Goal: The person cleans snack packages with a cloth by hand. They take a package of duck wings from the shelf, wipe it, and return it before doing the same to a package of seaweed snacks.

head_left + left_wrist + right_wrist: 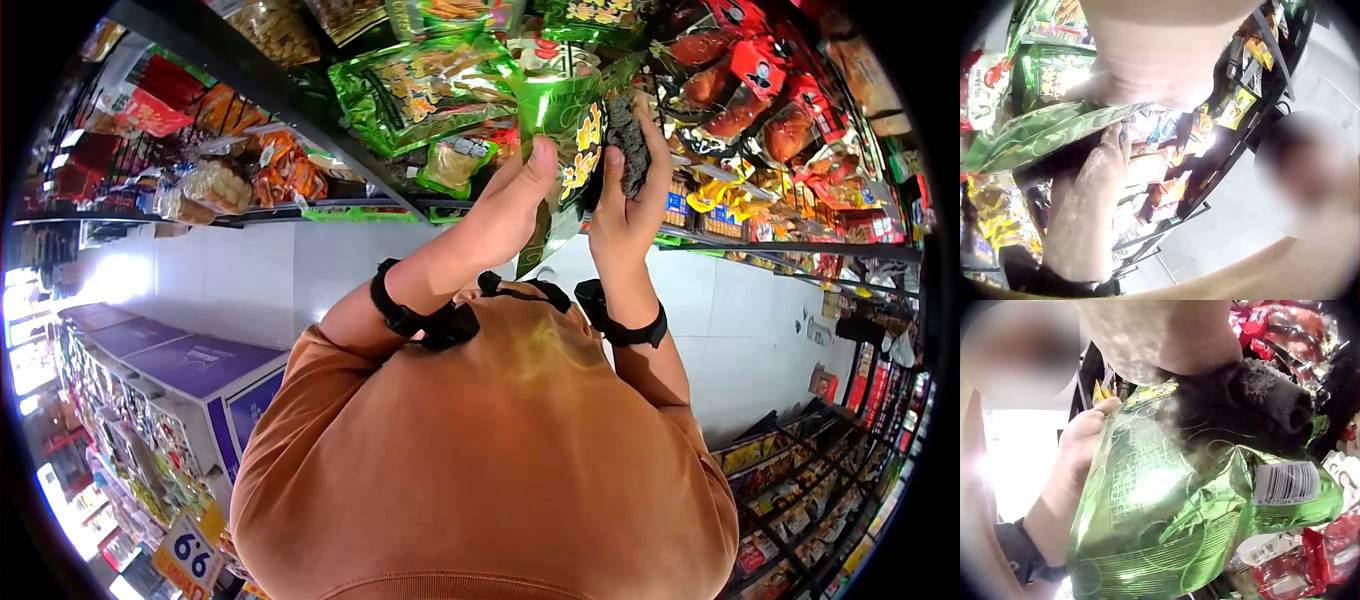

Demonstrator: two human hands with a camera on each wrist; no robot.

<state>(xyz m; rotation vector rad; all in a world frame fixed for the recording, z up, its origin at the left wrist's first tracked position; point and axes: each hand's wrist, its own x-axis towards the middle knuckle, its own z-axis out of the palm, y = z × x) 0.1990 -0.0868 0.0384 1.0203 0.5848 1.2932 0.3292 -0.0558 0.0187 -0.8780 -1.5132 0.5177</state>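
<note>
A shiny green food bag (560,130) with yellow lettering is upright between my hands, in front of the shelf. My left hand (505,215) grips it by one side edge, thumb raised. In the right wrist view, the bag's back (1154,494) shows small print and a barcode label (1285,483). Bunched in my right hand (637,205) is a dark grey, fuzzy cloth (627,145), held between thumb and fingers against the bag's face. The right wrist view shows this cloth (1272,394) folded over the bag. My right hand (1088,206) is beyond the bag in the left wrist view.
Another green bag (425,90) lies on the shelf at left. Red-labelled vacuum packs (740,80) hang at right. A black shelf rail (260,90) slants past the left arm. Behind the person are a purple-topped counter (190,355) and a lower rack of packets (800,490).
</note>
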